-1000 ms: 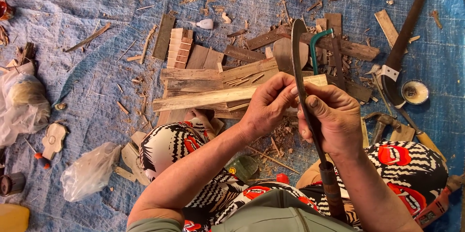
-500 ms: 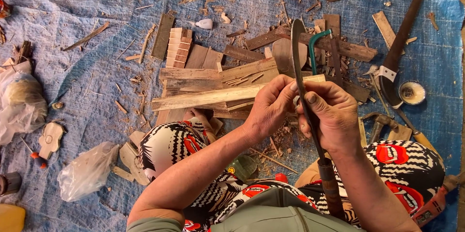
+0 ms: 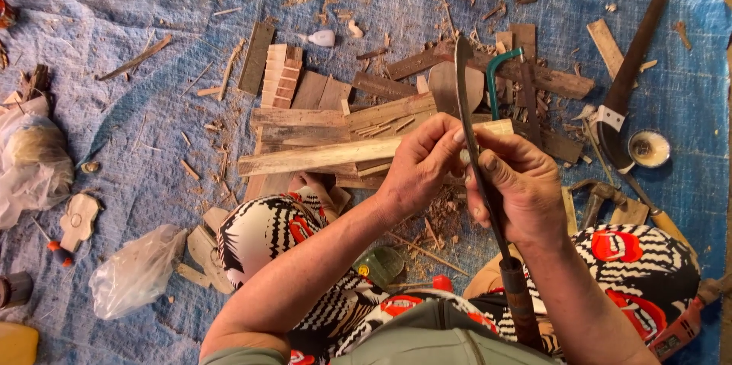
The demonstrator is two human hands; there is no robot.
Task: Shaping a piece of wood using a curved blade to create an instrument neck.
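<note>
A long dark knife blade (image 3: pixel 467 98) points away from me, and its brown round handle (image 3: pixel 520 305) runs back along my right forearm. My right hand (image 3: pixel 526 189) is wrapped around the middle of the blade from the right. My left hand (image 3: pixel 418 165) comes in from the left with thumb and fingertips pinched together against the blade's edge. Anything small between those fingertips is hidden. Both hands hover above a long pale wood slat (image 3: pixel 320 157) that lies on the blue tarp (image 3: pixel 137 14).
Split wood planks (image 3: pixel 305 98), chips and shavings litter the tarp ahead. At the right lie a sheathed blade (image 3: pixel 629 75), a small round tin (image 3: pixel 648 148) and a teal hook tool (image 3: pixel 497 75). Plastic bags (image 3: pixel 133 270) lie to the left. My knees wear patterned cloth (image 3: pixel 263 231).
Both hands stay at the blade. Only small shifts of the fingers and a slight drift of the knife show.
</note>
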